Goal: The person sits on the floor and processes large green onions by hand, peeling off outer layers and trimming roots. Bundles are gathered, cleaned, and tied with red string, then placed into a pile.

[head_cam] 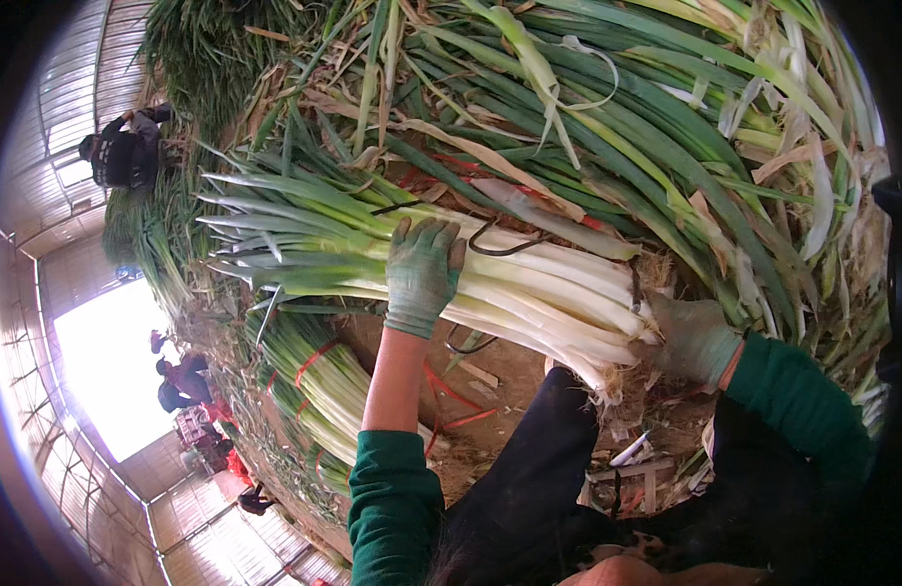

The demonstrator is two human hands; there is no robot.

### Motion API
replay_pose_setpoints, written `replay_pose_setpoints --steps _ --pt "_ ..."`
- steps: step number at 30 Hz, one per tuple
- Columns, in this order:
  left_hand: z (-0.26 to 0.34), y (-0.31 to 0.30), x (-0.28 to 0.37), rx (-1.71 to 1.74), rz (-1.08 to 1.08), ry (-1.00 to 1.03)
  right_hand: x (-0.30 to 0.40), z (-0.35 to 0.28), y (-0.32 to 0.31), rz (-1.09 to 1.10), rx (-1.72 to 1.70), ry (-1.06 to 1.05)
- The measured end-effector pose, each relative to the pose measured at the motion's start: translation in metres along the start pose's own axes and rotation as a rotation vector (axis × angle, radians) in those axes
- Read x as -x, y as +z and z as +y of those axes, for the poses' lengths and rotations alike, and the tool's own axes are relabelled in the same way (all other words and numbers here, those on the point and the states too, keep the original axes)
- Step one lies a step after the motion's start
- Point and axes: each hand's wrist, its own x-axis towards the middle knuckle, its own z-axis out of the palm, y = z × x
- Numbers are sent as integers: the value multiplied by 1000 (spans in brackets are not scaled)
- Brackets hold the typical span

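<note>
A thick bunch of large green onions point(524, 286), with white stalks and green leaves, lies across a dark metal rod frame point(498, 250) in front of me. My left hand point(424, 267), in a green-grey glove, rests on top of the bunch where white turns to green, its fingers curled over the stalks. At the root end, my right hand point(689, 340), gloved too, touches the roots; its fingers are partly hidden, so its grip cannot be told. Below the left end lie bundles of green onions point(326, 388) tied with red bands.
Loose green onions point(612, 124) are heaped beyond the frame and to the right. Red straps point(451, 421) and scraps lie on the brown ground. A small wooden stool point(634, 472) stands between my legs. One person point(128, 150) is at the upper left; other people point(181, 381) are near a bright opening.
</note>
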Motion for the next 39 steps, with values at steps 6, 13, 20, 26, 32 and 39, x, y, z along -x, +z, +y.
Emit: replay_pose_setpoints --steps 6,13,20,26,32,39 --pt "-8 18 12 43 -41 107 -4 5 13 245 93 -55" --pt "-15 5 -23 -151 -524 119 -18 7 7 26 149 -8" --pt "-21 3 -34 -102 -629 134 -20 9 3 -132 -31 126" --pt "-14 5 -58 -84 -835 52 -20 0 -7 53 109 113" --pt "-16 11 -73 -106 -879 123 -37 11 18 39 258 100" --pt "-36 11 -41 -115 -422 205 -44 31 37 54 73 56"
